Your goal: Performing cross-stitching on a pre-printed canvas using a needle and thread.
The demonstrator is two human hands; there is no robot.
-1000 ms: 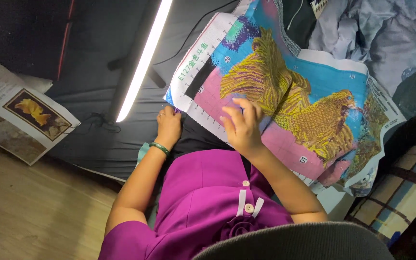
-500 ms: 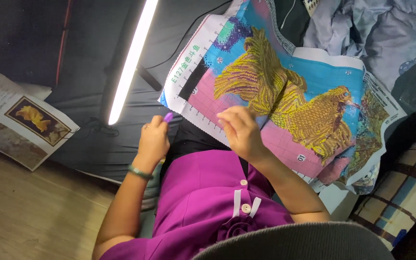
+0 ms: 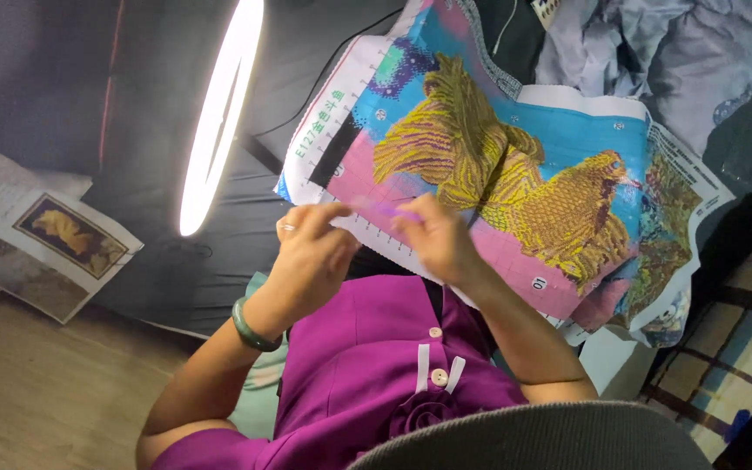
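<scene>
Left hand [image 3: 311,252] and right hand [image 3: 433,239] meet above the near edge of the colourful bead-picture canvas with two golden birds [image 3: 515,183]. A thin purple pen-like tool [image 3: 385,209], blurred, spans between both hands' pinched fingers [image 3: 328,211]. A lit white ring lamp [image 3: 219,113] stands left.
</scene>
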